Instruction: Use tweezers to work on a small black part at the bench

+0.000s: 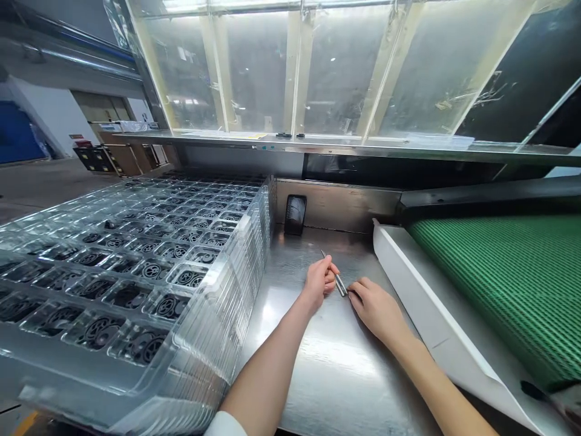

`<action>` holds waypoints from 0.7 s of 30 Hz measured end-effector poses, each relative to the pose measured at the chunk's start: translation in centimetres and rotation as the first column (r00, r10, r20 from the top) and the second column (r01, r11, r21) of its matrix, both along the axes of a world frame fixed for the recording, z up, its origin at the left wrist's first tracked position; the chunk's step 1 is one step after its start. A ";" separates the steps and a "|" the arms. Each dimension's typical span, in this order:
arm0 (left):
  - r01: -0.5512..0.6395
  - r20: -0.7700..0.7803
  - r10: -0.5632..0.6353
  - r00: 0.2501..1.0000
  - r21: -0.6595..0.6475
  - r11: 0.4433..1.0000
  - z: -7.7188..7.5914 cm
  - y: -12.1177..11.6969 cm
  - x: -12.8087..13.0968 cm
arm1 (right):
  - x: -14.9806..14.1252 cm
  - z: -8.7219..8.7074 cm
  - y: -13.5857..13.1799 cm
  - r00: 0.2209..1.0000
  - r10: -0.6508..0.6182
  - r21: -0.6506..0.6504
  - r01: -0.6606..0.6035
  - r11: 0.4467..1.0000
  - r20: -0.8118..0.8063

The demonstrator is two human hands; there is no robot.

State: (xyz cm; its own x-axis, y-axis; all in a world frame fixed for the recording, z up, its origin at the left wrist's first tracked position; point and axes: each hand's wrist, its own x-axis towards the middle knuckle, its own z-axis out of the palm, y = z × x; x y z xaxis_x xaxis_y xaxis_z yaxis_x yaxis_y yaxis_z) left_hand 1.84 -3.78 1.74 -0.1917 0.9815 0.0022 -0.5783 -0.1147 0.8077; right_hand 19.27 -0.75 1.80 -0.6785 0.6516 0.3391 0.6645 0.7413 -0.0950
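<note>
My left hand [320, 280] rests on the steel worktop [327, 363] with its fingers curled round a thin metal pair of tweezers [339, 284], whose point sticks out behind the hand. My right hand [374, 307] lies just to the right, its fingertips touching the near end of the tweezers. Both forearms reach in from the bottom edge. To the left stands a tall stack of clear plastic trays [136, 272] whose pockets hold several small black round parts.
A green ribbed conveyor belt [503, 284] runs along the right behind a white sloped edge [422, 303]. A small black block [295, 214] stands against the back wall. Glass panels [318, 66] rise above a metal shelf.
</note>
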 end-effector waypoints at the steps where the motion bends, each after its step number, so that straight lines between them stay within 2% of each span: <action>1: -0.005 0.000 0.005 1.000 -0.004 1.000 0.2 -0.1 0.1 | 0.1 -0.3 0.2 0.999 0.018 0.010 -0.017 1.000 -0.041; 5: 0.002 -0.002 -0.002 1.000 -0.055 0.998 0.7 -0.3 0.4 | 0.9 -1.8 1.2 0.974 0.105 0.045 -0.098 0.994 -0.200; 8: 0.019 -0.002 -0.020 1.000 -0.085 0.996 0.9 -0.3 0.4 | 1.4 -2.8 2.3 0.956 0.101 0.030 -0.097 0.995 -0.274; 12: -0.002 -0.012 0.000 1.000 -0.106 0.994 0.9 -0.2 0.3 | 1.5 -3.4 3.4 0.947 0.051 -0.079 -0.080 0.994 -0.317; 16: 0.012 -0.033 -0.014 0.999 -0.074 0.997 0.9 -0.3 0.3 | 1.6 -3.3 3.8 0.940 -0.015 -0.205 -0.059 0.977 -0.342; 21: 0.016 -0.054 -0.023 0.998 -0.126 0.992 1.4 -0.7 0.6 | 1.5 -3.6 4.5 0.919 0.003 -0.233 -0.104 0.967 -0.395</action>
